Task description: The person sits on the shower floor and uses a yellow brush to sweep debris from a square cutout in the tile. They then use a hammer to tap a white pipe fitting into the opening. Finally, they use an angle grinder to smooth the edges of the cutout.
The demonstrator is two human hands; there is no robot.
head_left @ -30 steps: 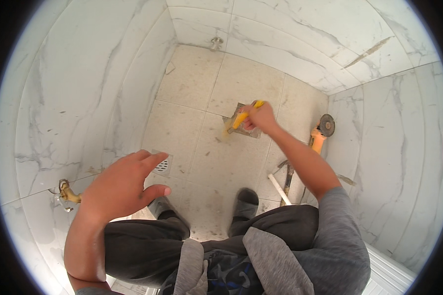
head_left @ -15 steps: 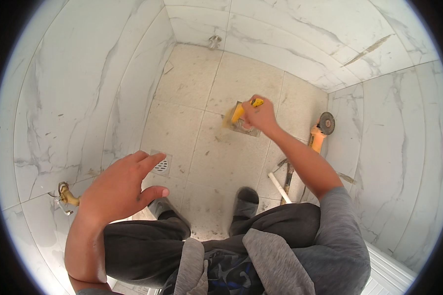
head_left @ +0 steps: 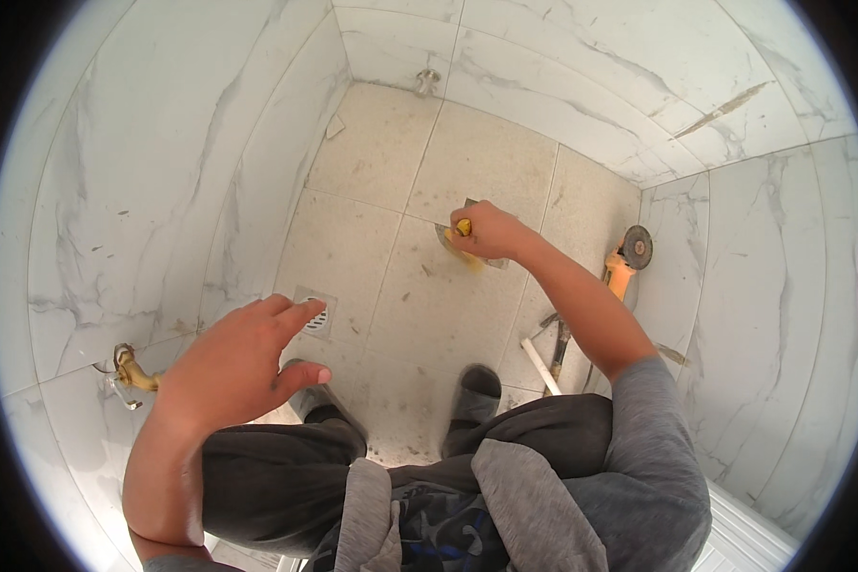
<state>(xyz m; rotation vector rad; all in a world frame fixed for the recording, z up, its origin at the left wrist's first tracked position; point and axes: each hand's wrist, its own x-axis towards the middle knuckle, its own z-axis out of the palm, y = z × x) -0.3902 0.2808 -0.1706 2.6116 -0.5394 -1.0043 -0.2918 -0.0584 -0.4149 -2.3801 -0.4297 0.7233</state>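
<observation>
Head view: right hand (head_left: 491, 232) grips yellow-handled scraper (head_left: 461, 240).

bright, even daylight | soft shadows | fisheye bending, dark rim | far floor perhaps slightly soft

The wall tiles (head_left: 162, 172) are white with grey marble veining; the floor tiles (head_left: 372, 162) are beige and speckled; the scraper (head_left: 463, 229) has a yellow handle. The angle grinder (head_left: 624, 262) has an orange body and a grey disc; the trousers (head_left: 276, 477) are dark grey.
</observation>
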